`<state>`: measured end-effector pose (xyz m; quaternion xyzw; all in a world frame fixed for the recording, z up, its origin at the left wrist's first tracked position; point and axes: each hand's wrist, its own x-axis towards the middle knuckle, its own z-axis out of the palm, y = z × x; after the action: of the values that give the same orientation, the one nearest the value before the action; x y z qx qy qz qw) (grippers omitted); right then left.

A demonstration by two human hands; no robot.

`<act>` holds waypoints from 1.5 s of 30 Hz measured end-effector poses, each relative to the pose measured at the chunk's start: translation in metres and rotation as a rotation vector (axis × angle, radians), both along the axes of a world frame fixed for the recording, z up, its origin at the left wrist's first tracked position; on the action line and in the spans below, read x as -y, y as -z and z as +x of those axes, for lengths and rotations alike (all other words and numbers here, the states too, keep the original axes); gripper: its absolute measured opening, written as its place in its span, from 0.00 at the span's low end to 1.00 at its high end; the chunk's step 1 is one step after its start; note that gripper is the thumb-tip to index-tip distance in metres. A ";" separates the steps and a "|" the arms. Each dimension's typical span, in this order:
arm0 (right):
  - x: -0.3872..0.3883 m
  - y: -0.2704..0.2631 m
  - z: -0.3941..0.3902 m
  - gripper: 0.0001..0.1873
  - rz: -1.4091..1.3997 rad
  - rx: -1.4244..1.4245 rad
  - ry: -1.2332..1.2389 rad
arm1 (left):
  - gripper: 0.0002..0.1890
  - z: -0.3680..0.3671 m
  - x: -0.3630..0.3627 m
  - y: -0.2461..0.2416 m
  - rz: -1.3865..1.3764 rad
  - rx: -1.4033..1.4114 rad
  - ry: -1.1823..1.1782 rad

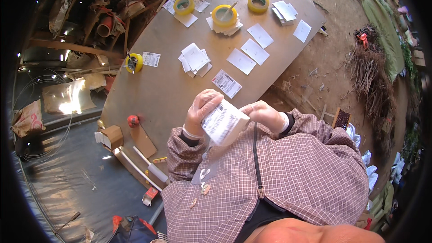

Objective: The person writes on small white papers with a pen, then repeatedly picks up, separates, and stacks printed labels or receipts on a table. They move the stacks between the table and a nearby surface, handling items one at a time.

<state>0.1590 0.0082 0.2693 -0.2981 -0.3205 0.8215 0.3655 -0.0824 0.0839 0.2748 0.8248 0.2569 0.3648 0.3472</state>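
Note:
A thick stack of white printed labels is held up in front of my chest, over the near edge of the table. My left hand, in a clear plastic glove, grips its left side. My right hand, gloved too, has its fingertips at the stack's upper right corner; whether they pinch it I cannot tell. Just beyond the hands a single printed label lies flat on the table. Further off lie several white cards and a loose pile of white cards.
Rolls of yellow tape stand about the brown table, one on a card pile. Another card stack lies at the far right. At the left are a small cardboard box, a red ball-like object and white tubes.

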 end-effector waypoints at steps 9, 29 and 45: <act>-0.004 0.109 0.000 0.30 -0.320 0.274 -0.045 | 0.22 0.007 0.003 0.116 0.293 -0.492 -0.044; -0.064 0.214 0.003 0.19 0.479 1.353 0.008 | 0.26 0.085 0.022 0.229 -1.491 0.849 -0.902; -0.218 0.196 -0.059 0.24 0.683 1.397 0.178 | 0.19 0.002 -0.092 0.243 -0.037 -0.534 -0.912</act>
<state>0.0997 0.2260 0.0731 -0.6418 -0.6860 0.2668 0.2150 -0.0802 0.1755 0.0315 0.6873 0.6755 0.2512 0.0903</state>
